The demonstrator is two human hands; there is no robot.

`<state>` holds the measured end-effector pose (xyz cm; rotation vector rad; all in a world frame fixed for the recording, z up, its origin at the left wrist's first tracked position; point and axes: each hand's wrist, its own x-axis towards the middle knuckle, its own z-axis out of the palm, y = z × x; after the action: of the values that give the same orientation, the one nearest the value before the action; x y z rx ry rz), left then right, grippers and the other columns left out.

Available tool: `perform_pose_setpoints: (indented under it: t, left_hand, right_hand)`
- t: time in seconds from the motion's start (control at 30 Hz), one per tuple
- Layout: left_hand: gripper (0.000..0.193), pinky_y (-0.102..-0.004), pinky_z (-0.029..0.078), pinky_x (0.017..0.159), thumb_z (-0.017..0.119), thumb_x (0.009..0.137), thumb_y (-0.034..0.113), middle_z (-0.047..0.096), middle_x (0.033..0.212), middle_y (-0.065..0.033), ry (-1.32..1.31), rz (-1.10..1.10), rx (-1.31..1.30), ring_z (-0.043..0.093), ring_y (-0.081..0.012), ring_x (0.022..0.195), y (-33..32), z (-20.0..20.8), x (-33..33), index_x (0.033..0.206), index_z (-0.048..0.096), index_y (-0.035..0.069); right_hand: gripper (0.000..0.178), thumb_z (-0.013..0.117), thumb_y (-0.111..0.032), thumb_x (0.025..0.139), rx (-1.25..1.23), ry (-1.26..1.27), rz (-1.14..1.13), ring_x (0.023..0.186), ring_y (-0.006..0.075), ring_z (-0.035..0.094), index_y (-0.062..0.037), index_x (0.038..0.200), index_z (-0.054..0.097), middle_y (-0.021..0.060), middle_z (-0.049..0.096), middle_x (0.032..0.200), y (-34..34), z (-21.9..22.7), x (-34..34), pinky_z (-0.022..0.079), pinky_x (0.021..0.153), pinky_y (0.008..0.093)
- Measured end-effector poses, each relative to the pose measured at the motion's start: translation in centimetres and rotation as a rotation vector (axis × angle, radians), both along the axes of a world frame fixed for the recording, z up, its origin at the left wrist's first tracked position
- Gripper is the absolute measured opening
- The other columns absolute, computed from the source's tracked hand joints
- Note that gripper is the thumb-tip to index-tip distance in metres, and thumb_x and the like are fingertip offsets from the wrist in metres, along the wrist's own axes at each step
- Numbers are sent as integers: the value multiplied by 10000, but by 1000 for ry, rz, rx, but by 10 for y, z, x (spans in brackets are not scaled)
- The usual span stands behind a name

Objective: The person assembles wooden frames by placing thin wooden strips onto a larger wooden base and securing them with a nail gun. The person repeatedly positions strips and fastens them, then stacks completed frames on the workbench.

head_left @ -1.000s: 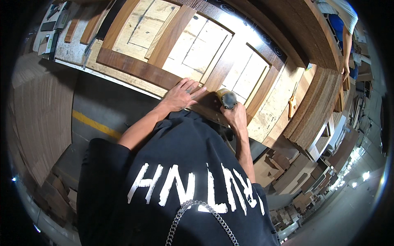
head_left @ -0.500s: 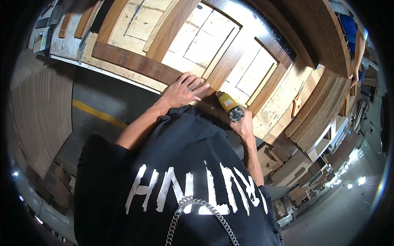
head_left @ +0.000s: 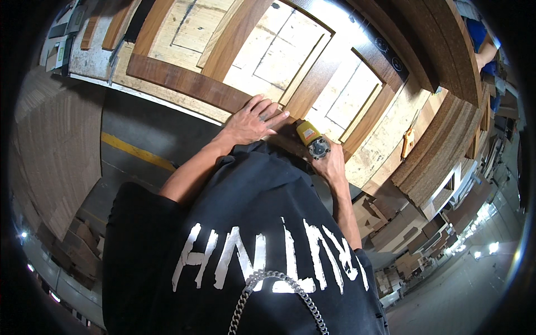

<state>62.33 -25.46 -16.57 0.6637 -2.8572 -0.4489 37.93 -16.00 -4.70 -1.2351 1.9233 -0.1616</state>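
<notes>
A brown wooden frame (head_left: 184, 84) with crosspieces lies on pale plywood in front of me. My left hand (head_left: 249, 121) rests on its near rail, fingers stretched out and spread, near the joint with a crosspiece (head_left: 306, 92). Just right of it, my right hand (head_left: 330, 161) is closed round a yellow nail gun (head_left: 307, 133) with a round dark cap. The gun's nose points at the near rail by that joint; whether it touches cannot be made out. The handle is mostly hidden by the hand.
An orange utility knife (head_left: 408, 142) lies on the board to the right. Curved brown panels (head_left: 441, 148) are stacked beyond it. A person's arm (head_left: 487, 53) shows at the far right. Large brown sheets (head_left: 56, 145) stand at left, by a yellow floor line (head_left: 137, 152).
Both hands keep their holds, and the nail gun stays near the same joint. The whole view has shifted slightly. The other person's arm at far right has moved up.
</notes>
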Motion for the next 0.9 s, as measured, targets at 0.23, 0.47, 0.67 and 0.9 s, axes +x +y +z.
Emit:
perform_pose_setpoints:
  t: [0.23,0.47,0.67,0.9]
  left_hand:
    - [724,-514,251,1232,680,919,460,515,1336,-98,-9,-15,41,419,-300,1337,-3,5,1,1550,434,204]
    - [759,-523,251,1239,741,880,373,524,1392,-96,24,-39,98,406,-288,1391,-6,3,2,1540,441,152]
    - [739,-523,243,1248,737,865,271,534,1402,-97,59,-7,80,410,-279,1412,-1,2,1,1533,449,143]
    - [749,-510,230,1259,745,851,251,536,1397,-105,39,-3,133,411,-290,1419,-3,4,1,1533,449,153]
  right_hand:
    - [450,751,-158,754,53,84,37,835,414,716,-10,1177,706,243,728,863,-11,7,5,562,777,460]
    - [441,754,-126,726,-24,56,100,828,394,720,-8,1148,715,221,737,869,-15,5,8,566,785,446]
    - [405,748,-117,735,11,-5,73,824,414,706,11,1117,707,234,725,850,-11,-8,7,559,766,450]
    - [361,724,-111,751,58,38,59,828,443,697,21,1086,707,265,709,841,-19,-2,13,550,757,479]
